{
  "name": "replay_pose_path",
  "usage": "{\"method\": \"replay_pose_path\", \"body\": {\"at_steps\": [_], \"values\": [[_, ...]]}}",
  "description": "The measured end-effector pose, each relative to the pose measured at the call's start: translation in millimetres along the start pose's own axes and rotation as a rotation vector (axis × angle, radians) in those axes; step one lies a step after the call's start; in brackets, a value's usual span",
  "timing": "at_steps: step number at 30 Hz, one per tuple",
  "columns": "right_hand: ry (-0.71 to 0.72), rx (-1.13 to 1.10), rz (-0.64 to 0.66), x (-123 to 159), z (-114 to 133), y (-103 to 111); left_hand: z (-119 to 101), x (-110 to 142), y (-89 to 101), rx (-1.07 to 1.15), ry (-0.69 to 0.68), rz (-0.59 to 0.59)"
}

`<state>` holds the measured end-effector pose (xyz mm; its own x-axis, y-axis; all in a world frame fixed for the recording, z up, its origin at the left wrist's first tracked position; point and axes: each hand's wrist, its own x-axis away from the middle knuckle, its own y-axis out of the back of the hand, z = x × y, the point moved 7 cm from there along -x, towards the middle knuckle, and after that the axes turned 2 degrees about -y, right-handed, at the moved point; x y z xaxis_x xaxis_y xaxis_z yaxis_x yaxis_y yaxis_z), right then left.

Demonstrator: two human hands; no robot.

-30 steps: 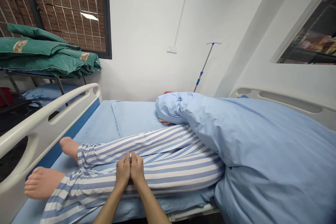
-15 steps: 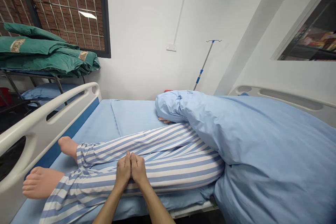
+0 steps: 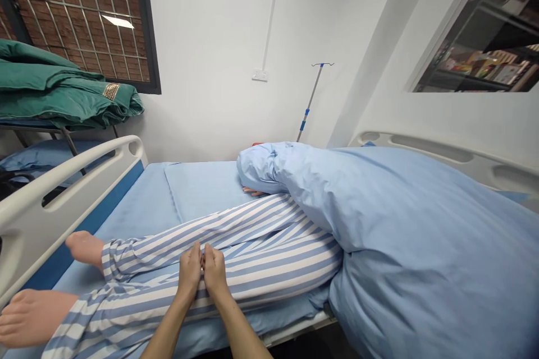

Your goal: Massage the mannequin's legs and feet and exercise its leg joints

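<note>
**Head view.** The left hand [image 3: 189, 272] and right hand [image 3: 215, 272] lie side by side, palms inward, with a narrow spacing between them. The fingertips [image 3: 207, 258] converge on the striped pyjama trousers [image 3: 256, 269] at the thigh of the near leg. A small fold may lie between them, but whether it is gripped or only touched cannot be confirmed.

The trousers are on a reclining care manikin, with the far foot [image 3: 84, 248] and near foot [image 3: 31, 317] bare at left, pointing toward the white side rail [image 3: 63, 196].

Current state: both legs are uncovered and the trousers reach the ankles. A light-blue duvet [image 3: 404, 230] is bunched over the upper body at right, and a manikin hand [image 3: 252, 191] protrudes beneath its far edge.

The blue bed sheet [image 3: 138, 207] lies under the legs. An IV pole [image 3: 309, 104] stands at the far wall, and folded green quilts [image 3: 54, 81] lie at far left.
</note>
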<state>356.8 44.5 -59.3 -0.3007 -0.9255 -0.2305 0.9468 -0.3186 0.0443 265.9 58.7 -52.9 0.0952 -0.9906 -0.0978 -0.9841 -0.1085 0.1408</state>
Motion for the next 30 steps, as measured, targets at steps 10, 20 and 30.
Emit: {"method": "replay_pose_path", "body": {"at_steps": [10, 20, 30], "values": [[-0.001, 0.074, -0.011, -5.2, 9.2, 0.0, 7.6, 3.8, 4.3, -0.146, -0.089, -0.007], [0.107, 0.24, 0.04, -2.7, 7.1, 5.6, 7.8, 4.8, 0.0, -0.127, -0.09, 0.044], [0.032, 0.098, -0.023, -7.2, 0.7, 17.5, 1.7, -1.3, -17.0, -0.045, 0.015, 0.037]]}}
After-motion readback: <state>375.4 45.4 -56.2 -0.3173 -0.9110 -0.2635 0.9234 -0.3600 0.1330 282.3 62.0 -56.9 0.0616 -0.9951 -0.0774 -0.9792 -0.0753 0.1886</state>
